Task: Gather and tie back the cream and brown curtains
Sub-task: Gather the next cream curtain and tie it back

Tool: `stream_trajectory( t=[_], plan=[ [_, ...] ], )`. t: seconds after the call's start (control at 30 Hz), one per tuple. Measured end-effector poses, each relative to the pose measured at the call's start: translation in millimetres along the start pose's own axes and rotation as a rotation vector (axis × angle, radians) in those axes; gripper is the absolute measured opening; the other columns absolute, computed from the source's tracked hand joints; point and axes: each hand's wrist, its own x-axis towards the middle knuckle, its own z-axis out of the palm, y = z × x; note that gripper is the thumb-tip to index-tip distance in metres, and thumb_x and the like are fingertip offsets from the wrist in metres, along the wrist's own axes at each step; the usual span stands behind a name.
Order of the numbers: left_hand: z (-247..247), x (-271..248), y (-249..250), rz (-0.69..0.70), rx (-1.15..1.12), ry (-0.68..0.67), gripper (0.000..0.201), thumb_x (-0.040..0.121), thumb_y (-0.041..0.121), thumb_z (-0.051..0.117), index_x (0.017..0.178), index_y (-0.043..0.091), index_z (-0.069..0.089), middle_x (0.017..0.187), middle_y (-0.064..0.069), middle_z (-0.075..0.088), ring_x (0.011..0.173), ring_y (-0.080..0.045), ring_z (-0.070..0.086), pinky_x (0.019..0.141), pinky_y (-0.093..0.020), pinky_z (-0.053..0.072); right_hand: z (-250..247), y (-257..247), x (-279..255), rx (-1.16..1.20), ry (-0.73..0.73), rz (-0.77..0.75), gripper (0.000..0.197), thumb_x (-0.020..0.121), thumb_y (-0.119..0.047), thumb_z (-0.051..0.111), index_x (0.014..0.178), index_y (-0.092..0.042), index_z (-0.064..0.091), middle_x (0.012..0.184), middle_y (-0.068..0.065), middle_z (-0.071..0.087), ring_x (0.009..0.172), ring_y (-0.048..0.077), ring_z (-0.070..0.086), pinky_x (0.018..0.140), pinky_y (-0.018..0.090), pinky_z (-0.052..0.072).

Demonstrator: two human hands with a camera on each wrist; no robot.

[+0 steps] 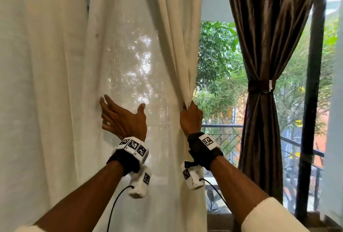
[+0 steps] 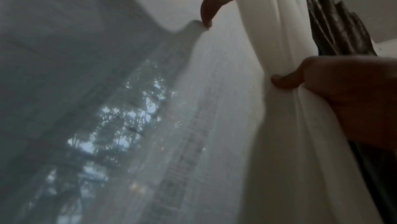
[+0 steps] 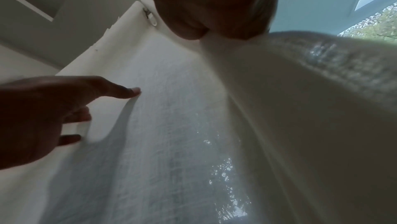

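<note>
The cream curtain [image 1: 133, 49] hangs across the left and middle of the window. My right hand [image 1: 191, 118] grips its right edge in a bunch of folds, fingers curled round the cloth. My left hand [image 1: 120, 114] is spread flat against the cream cloth, fingers straight and thumb out. The brown curtain [image 1: 263, 46] hangs at the right, gathered at its waist by a brown tie-back band [image 1: 259, 86]. In the left wrist view the cream curtain [image 2: 225, 91] fills the frame, with my right hand [image 2: 343, 100] holding its folds. In the right wrist view my left hand [image 3: 53, 112] touches the cream curtain [image 3: 171, 108].
Another cream panel [image 1: 37, 83] hangs at the far left. A dark window post [image 1: 313, 101] stands right of the brown curtain. Behind the glass are a balcony railing [image 1: 222, 126] and green trees [image 1: 217, 55]. A stone sill [image 1: 219, 220] runs along the bottom.
</note>
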Motion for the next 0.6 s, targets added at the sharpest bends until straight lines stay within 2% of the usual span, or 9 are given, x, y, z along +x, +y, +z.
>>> stream_trajectory(
  t=[0.1,0.13,0.2,0.23,0.3,0.4,0.47,0.53,0.6],
  plan=[
    [15.6,11.5,-0.9,-0.276,-0.253,-0.296,0.118,0.065,0.046,0.081,0.15,0.008,0.009,0.146,-0.011,0.043,0.134,-0.032,0.039,0.11,-0.046,0.031,6.3,-2.2,-0.8,0.074,-0.05,0.019,0.031,0.096,-0.015,0.047,0.122,0.0,0.054,0.116,0.021,0.062,0.108,0.037,0.057,0.091,0.043,0.048],
    [20.5,14.6,-1.1,-0.313,-0.273,-0.434,0.112,0.064,0.047,0.082,0.147,0.006,0.019,0.141,-0.014,0.049,0.131,-0.032,0.045,0.11,-0.043,0.036,7.8,-2.5,-0.9,0.102,-0.077,0.028,0.035,0.097,-0.019,0.047,0.126,-0.001,0.054,0.118,0.021,0.062,0.109,0.037,0.057,0.093,0.044,0.048],
    [24.1,16.8,-1.1,-0.234,-0.259,-0.655,0.078,0.066,0.046,0.081,0.128,0.007,0.055,0.124,-0.015,0.064,0.115,-0.031,0.059,0.098,-0.035,0.047,12.2,-4.5,-3.9,0.14,-0.134,0.025,0.039,0.099,-0.024,0.047,0.131,-0.002,0.052,0.122,0.019,0.062,0.111,0.036,0.058,0.095,0.043,0.048],
    [25.1,15.3,0.7,-0.159,-0.265,-0.676,0.055,0.069,0.04,0.079,0.113,0.008,0.067,0.111,-0.014,0.07,0.105,-0.03,0.064,0.088,-0.03,0.049,12.7,-5.5,-5.2,0.14,-0.145,0.02,0.039,0.098,-0.023,0.047,0.131,-0.003,0.052,0.123,0.019,0.062,0.112,0.035,0.058,0.095,0.042,0.048],
    [22.0,5.9,7.1,-0.034,-0.302,-0.62,0.029,0.076,0.028,0.075,0.096,0.007,0.074,0.094,-0.014,0.074,0.092,-0.029,0.067,0.076,-0.024,0.044,14.2,-1.7,-4.5,0.097,-0.107,0.001,0.039,0.094,-0.014,0.047,0.131,-0.005,0.05,0.12,0.02,0.062,0.11,0.036,0.058,0.094,0.043,0.048],
    [21.9,-17.6,12.4,0.19,-0.235,-0.52,0.026,0.082,0.028,0.068,0.094,0.005,0.073,0.092,-0.015,0.072,0.09,-0.03,0.065,0.079,-0.026,0.041,17.0,-1.4,-8.1,0.01,-0.074,-0.008,0.038,0.089,-0.013,0.045,0.125,-0.005,0.049,0.112,0.021,0.063,0.102,0.037,0.06,0.087,0.039,0.047],
    [23.5,-30.0,13.6,0.344,-0.187,-0.531,0.022,0.086,0.02,0.061,0.083,-0.001,0.068,0.084,-0.018,0.07,0.083,-0.033,0.065,0.069,-0.026,0.037,22.5,-12.4,-16.6,0.075,-0.168,-0.015,0.045,0.092,-0.046,0.045,0.122,-0.013,0.051,0.106,0.016,0.066,0.097,0.034,0.064,0.085,0.039,0.05],
    [19.2,-36.1,15.6,0.421,-0.148,-0.592,0.017,0.087,0.01,0.055,0.078,-0.002,0.063,0.081,-0.02,0.069,0.079,-0.035,0.065,0.061,-0.03,0.037,25.8,-20.8,-20.5,0.108,-0.216,0.017,0.076,0.076,-0.081,0.04,0.122,-0.022,0.052,0.102,0.01,0.069,0.093,0.029,0.065,0.085,0.04,0.051],
    [13.1,-37.3,14.2,0.479,-0.152,-0.679,0.011,0.08,0.013,0.058,0.085,0.005,0.065,0.089,-0.014,0.071,0.085,-0.033,0.066,0.064,-0.032,0.046,22.2,-22.3,-14.5,0.057,-0.167,0.013,0.072,0.078,-0.074,0.05,0.121,-0.016,0.055,0.106,0.011,0.069,0.096,0.03,0.065,0.085,0.039,0.051]
  ],
)
